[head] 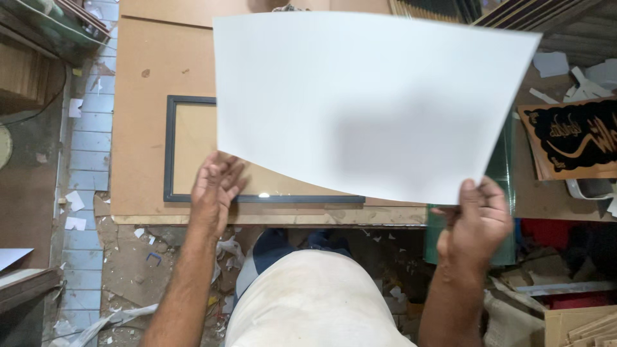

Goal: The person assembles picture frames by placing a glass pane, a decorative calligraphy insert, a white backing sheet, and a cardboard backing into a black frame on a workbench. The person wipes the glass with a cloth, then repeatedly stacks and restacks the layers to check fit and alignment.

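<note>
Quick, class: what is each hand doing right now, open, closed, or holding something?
Left hand: open, fingers under the white sheet edge.
Right hand: closed, pinching the sheet's lower corner.

The white sheet [366, 96] covers most of the dark frame [170, 148]; the gold-lettered black plaque [572, 138] runs off the right edge, half seen.

Brown board worktop [148, 96] above a dusty floor [128, 270] strewn with paper scraps [74, 200], pale tiled strip [90, 128] at left
</note>
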